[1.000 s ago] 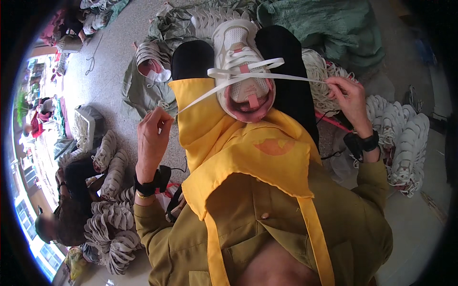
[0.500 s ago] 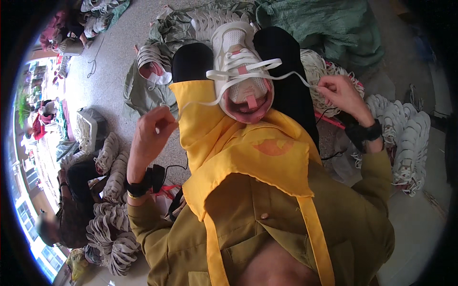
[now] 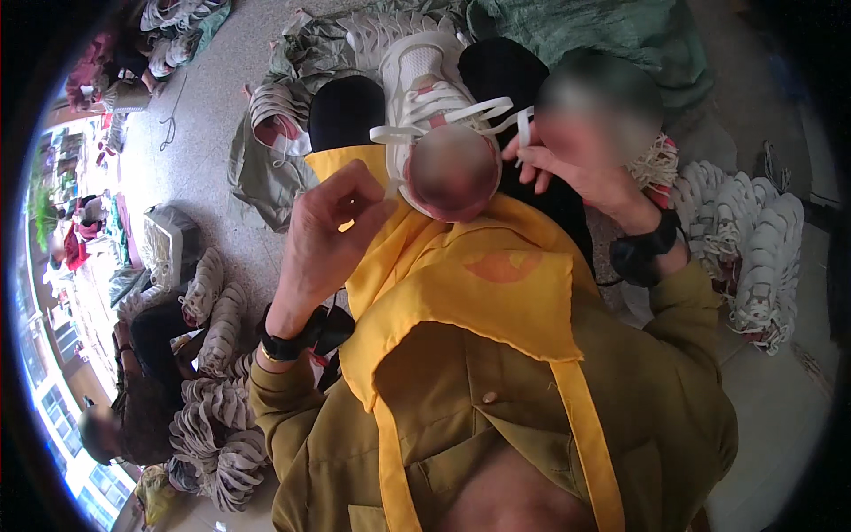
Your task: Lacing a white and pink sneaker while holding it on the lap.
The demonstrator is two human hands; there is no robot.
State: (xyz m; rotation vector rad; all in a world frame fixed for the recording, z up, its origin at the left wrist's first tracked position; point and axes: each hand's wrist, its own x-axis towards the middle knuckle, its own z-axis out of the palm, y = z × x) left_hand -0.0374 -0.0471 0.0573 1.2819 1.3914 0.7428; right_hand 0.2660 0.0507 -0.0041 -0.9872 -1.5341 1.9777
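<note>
A white sneaker with a pink lining is held between my knees, its opening toward me. Its white shoelace crosses the tongue, with loops sticking out to both sides. Left of the shoe's opening, my left hand has thumb and forefinger pinched on one end of the lace. To the right, my right hand pinches the other part of the lace, which stands up from the fingertips. Blur hides part of the shoe's opening and the area above my right hand.
A yellow apron covers my lap. Stacked white shoes lie at right, with more shoe stacks at lower left beside a seated person. Another shoe rests on grey-green sheeting. A green sack lies beyond my knees.
Both hands have come inward toward the shoe, the left moving right and the right moving left. The lace ends, stretched wide before, are now drawn in close to the shoe.
</note>
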